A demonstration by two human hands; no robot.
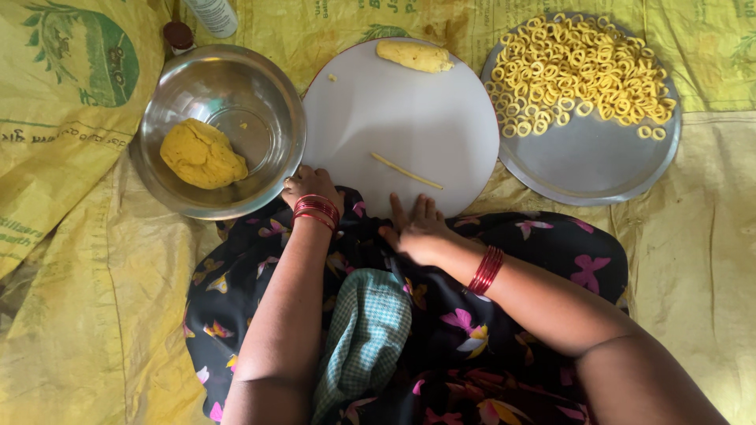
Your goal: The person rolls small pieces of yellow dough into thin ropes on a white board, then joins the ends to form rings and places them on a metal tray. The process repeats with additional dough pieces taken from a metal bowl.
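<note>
A steel bowl [216, 130] holds 1 lump of yellow dough [202, 153]. A steel plate [587, 157] carries a heap of small dough rings [583, 75]. On the round white board [402, 126] lies a thin dough rope [406, 171], its long axis running from upper left to lower right; a dough log [414, 56] sits at the far edge. The left hand [313, 187] rests curled at the board's near rim, its grip empty; the right hand [417, 227] lies flat, fingers together, just below the rope.

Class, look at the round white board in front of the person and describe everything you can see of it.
The white board is a flat, smooth disc, plastic by its look, lying on the yellow sacking. A thin dough strip lies near its front edge and a thicker dough piece at its far edge, with a small crumb nearby. The left hand touches its near-left rim; the right hand rests at its front edge.
</note>
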